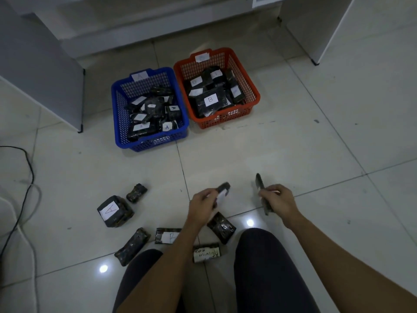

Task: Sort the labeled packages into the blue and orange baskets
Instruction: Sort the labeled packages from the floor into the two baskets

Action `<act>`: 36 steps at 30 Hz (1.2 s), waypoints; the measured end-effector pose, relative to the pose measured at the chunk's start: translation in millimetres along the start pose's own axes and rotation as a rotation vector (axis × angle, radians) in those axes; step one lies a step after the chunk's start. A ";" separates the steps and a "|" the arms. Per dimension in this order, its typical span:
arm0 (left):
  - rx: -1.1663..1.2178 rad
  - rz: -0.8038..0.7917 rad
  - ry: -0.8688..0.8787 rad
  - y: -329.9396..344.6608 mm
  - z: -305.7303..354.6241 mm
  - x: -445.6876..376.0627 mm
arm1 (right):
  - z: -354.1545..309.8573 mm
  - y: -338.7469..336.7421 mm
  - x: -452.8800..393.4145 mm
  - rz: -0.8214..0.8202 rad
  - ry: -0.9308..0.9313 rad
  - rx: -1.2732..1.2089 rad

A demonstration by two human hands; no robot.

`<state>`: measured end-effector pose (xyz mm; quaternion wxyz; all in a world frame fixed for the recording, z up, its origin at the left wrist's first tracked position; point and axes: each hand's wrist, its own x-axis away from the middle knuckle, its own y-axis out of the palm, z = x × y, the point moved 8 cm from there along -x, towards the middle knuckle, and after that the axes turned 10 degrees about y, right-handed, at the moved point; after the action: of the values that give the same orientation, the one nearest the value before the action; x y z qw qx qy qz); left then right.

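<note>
Packages still to be sorted lie on the tiled floor across the lower left and lower centre of the frame: a boxy one labelled A [115, 211], a small dark one [136, 193] just above it, a long one [132, 246] lying diagonally near the person's knee, and one labelled B [168, 236] beside the left forearm. Moving right, the left hand [203, 205] has its fingers curled round a small package with a white label [222, 192], whose letter cannot be read. The right hand [278, 199] grips a thin flat package [261, 193] seen edge-on, its long axis running roughly up and down the frame. Both baskets sit further up the frame, well apart from the hands and up and to the left of them: the blue basket [119, 123], tagged A, left of centre, and the orange basket [252, 86] touching its right side, holding B packages. The left hand appears nearer the blue one, the right nearer the orange.
</note>
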<state>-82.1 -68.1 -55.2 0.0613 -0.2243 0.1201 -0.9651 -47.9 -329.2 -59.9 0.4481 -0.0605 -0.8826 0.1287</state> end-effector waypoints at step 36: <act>0.694 0.378 0.088 -157.8 25.4 -31.8 | -110.2 161.1 33.3 -0.413 -0.132 -0.265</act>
<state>-52.5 84.2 -5.4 0.3047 -0.1228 -0.1714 -0.9288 20.0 -148.1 -17.1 0.3945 0.0712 -0.9127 -0.0786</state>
